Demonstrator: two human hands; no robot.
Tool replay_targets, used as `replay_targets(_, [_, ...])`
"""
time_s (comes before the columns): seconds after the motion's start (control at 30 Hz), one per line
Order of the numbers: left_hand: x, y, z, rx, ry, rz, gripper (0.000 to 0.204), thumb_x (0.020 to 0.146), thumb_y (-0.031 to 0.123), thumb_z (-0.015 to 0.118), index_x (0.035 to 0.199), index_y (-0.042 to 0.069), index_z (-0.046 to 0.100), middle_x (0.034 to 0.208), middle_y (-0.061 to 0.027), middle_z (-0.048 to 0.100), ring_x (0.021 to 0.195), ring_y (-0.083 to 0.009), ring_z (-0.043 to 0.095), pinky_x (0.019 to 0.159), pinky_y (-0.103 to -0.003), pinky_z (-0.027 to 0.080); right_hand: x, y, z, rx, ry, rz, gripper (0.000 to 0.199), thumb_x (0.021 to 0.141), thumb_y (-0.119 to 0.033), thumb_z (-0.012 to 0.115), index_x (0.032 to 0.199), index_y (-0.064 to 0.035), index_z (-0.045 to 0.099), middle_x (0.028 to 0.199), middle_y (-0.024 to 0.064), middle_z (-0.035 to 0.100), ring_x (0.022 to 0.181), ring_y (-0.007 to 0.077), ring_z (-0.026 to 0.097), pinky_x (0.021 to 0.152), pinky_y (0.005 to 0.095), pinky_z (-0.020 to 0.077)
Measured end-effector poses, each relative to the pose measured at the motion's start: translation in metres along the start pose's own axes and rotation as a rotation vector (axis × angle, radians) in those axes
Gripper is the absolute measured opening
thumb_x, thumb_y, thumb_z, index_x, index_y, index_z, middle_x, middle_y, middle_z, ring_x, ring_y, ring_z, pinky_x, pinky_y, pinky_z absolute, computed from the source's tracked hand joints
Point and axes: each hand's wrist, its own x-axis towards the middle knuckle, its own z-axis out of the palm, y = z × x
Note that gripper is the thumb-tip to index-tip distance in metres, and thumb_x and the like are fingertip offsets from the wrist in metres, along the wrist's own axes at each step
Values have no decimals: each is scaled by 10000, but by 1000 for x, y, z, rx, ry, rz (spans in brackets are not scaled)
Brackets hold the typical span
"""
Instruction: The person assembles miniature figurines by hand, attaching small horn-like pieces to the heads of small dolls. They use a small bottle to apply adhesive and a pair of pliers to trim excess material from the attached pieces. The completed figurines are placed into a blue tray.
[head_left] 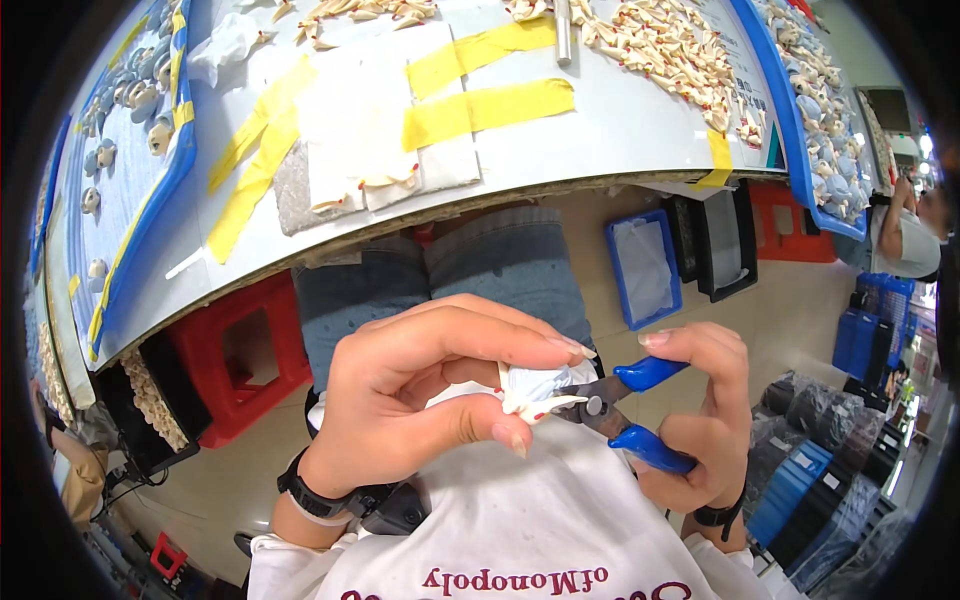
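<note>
Over my lap, my left hand [400, 390] is closed, pinching a small pale-blue and cream moulded piece [535, 385] with red marks between thumb and fingertips. My right hand [708, 420] grips a pair of blue-handled nippers [648, 449], its thumb and fingers on the two spread handles. The dark jaws meet the piece at its cream edge, beside my left fingertips. Whether the jaws bite into it is too small to tell. On the table edge beyond, a few small cream pieces with red tips [388, 180] lie on a white sheet [350, 130].
A heap of cream red-tipped pieces [665, 50] covers the far right of the table. Blue-rimmed trays of bluish pieces stand at the left [178, 165] and right [790, 110]. Yellow tape [490, 112] crosses the tabletop. Under it are red stools [250, 350] and a blue bin [645, 270].
</note>
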Motion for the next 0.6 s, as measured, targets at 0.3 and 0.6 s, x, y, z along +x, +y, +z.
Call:
replay_targets(0.3, [2,-7,-3,229,-15,183,361,734,214,734,917,-73,612,877,-234,617,761,-255,639,674,-325,522,6,8,-1,-248,-28,-161,242,494,-86,623,618,-103,416,1061,80,615,862,273,521,675,373,387])
replay_targets(0.6, [9,-3,-7,550,-70,394,329,754,214,709,905,-63,615,838,-222,621,756,-262,640,640,-309,520,24,4,11,-259,-40,41,373,582,-182,673,945,-98,658,878,17,581,804,216,475,726,338,356])
